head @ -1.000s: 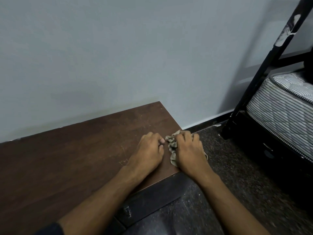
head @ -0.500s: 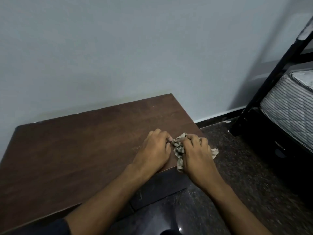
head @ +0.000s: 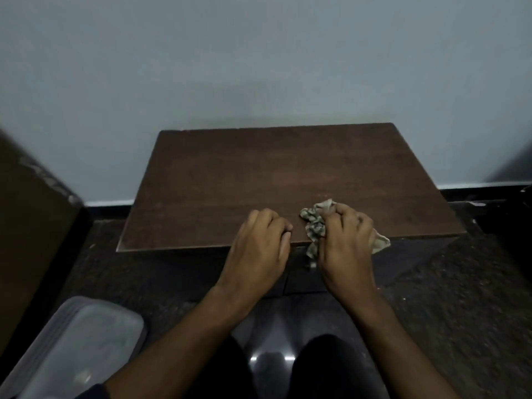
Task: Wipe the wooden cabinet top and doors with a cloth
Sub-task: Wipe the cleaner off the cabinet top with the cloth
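Head camera: a person crouches before a low wooden cabinet set against a pale wall.
Right hand (head: 347, 240): fingers curled over a crumpled patterned cloth (head: 315, 223), pressing it onto the cabinet top (head: 259, 174) near the front edge, right of centre; part of the cloth hangs over that edge, likely because the bunch is loosely gathered.
Left hand (head: 259, 243): just beside the cloth but apart from it, fingers curled under with nothing in them, knuckles resting at the front edge, seemingly to steady the body.
Doors: below the top, mostly in shadow, apparently not yet wiped.
Surroundings: grey plastic lid (head: 83, 341) on the dark floor, lower left.
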A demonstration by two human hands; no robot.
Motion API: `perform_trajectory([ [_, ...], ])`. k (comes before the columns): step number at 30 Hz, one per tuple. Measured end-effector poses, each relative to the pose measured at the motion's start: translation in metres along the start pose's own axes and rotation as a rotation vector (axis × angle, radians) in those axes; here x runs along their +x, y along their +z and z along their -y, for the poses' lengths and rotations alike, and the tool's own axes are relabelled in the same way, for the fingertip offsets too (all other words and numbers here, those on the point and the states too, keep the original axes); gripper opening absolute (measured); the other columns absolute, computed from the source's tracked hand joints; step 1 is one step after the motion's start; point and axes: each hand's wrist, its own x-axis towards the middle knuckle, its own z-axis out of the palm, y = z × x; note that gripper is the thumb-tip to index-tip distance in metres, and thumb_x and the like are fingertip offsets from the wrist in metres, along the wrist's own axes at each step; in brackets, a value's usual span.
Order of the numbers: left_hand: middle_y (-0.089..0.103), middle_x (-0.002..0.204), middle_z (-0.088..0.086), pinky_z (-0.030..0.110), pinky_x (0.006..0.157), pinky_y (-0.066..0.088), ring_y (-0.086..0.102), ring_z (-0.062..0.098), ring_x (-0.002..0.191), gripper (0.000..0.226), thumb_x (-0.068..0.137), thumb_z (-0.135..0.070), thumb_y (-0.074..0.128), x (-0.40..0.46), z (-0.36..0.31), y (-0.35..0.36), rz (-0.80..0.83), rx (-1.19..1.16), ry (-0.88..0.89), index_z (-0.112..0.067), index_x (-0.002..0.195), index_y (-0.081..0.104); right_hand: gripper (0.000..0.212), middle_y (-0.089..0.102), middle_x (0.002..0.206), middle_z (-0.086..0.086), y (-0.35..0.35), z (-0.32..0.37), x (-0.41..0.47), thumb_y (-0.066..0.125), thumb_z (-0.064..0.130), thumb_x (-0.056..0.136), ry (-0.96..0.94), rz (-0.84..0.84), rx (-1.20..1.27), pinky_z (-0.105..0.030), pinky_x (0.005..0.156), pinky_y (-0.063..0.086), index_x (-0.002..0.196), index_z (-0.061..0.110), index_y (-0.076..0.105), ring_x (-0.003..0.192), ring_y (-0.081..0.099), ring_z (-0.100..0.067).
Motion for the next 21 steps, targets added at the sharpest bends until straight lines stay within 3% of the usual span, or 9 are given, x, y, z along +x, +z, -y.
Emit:
perform_trajectory([
  [5, 0.057, 0.100, 0.000, 0.036, 0.083, 0.048, 0.051, 0.019, 0.096, 0.013, 0.093, -0.019, 0.059, -0.034, 0.026, -0.030, -0.049, 0.056, -0.089, -0.013, 0.103, 0.065, 0.044, 0.053, 0.130, -0.010, 0.016, 0.049, -0.003, 0.059, 0.003, 0.084, -0.095, 0.048, 0.015, -0.049, 0.089, 0.036, 0.126, 0.015, 0.057, 0.105, 0.043, -0.032],
  [16, 0.059, 0.103, 0.002, 0.038, 0.084, 0.049, 0.053, 0.020, 0.098, 0.017, 0.089, -0.014, 0.066, -0.082, 0.086, -0.080, -0.180, 0.130, -0.307, -0.013, 0.106, 0.066, 0.039, 0.051, 0.132, -0.010, 0.046, 0.146, -0.011, 0.054, 0.005, 0.091, -0.342, 0.131, 0.116, -0.048, 0.091, 0.038, 0.129, 0.014, 0.057, 0.106, 0.044, -0.032],
  [21, 0.061, 0.104, 0.004, 0.030, 0.089, 0.045, 0.054, 0.020, 0.100, 0.016, 0.090, -0.009, 0.062, -0.097, 0.112, -0.103, -0.280, 0.139, -0.436, -0.011, 0.106, 0.065, 0.038, 0.050, 0.134, -0.011, 0.060, 0.190, -0.008, 0.055, 0.010, 0.093, -0.471, 0.175, 0.140, -0.047, 0.091, 0.038, 0.131, 0.014, 0.056, 0.108, 0.044, -0.032],
])
